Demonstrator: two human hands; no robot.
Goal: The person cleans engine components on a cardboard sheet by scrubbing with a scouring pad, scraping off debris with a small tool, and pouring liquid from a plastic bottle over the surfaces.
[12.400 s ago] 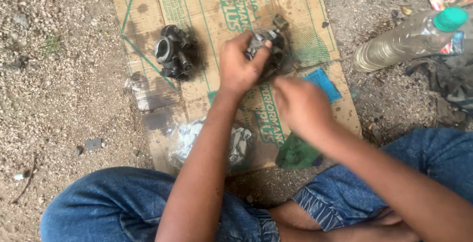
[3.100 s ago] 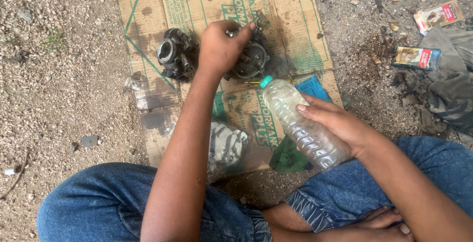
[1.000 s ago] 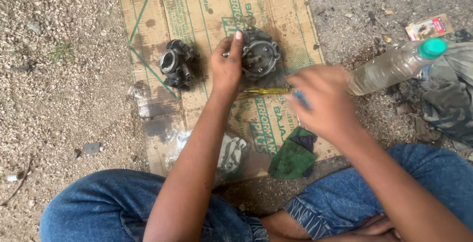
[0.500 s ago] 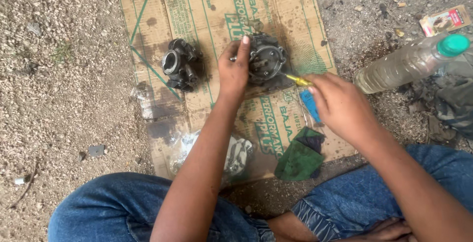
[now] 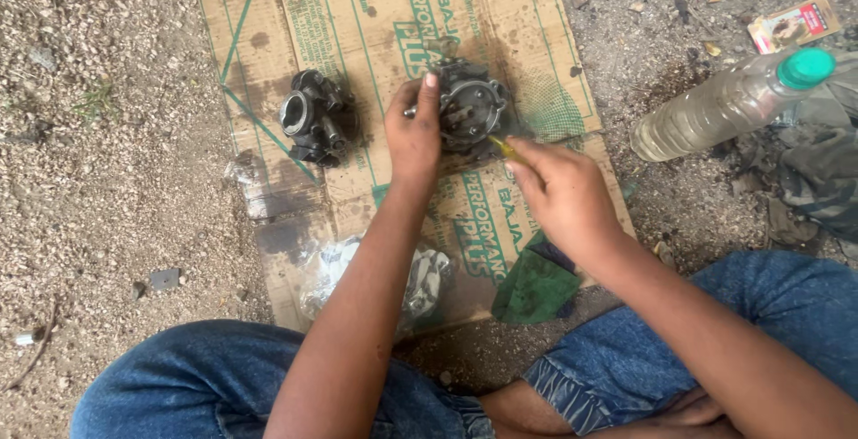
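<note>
Cardboard sheet [image 5: 375, 10], flattened on gravel ground [image 5: 98, 180], carries two dark metal engine parts. Left hand [image 5: 413, 133] steadies the round part [image 5: 472, 108] near the sheet's middle, fingers curled on its left edge. Right hand [image 5: 561, 196] pinches a yellow-handled tool [image 5: 502, 146], its tip touching that part. Second part [image 5: 315, 117] sits apart, leftward. Green rag [image 5: 534, 285] (oil-stained) lies beneath the right wrist. Capped plastic bottle [image 5: 728, 104] lies on the gravel, right.

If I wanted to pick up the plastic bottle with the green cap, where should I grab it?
Probably around the wide middle of the plastic bottle, coming down from above. It lies on its side on the ground, cap pointing to the upper right, so the round body faces up and fingers can wrap it. The cap end is narrower and touches the grey cloth.
</note>
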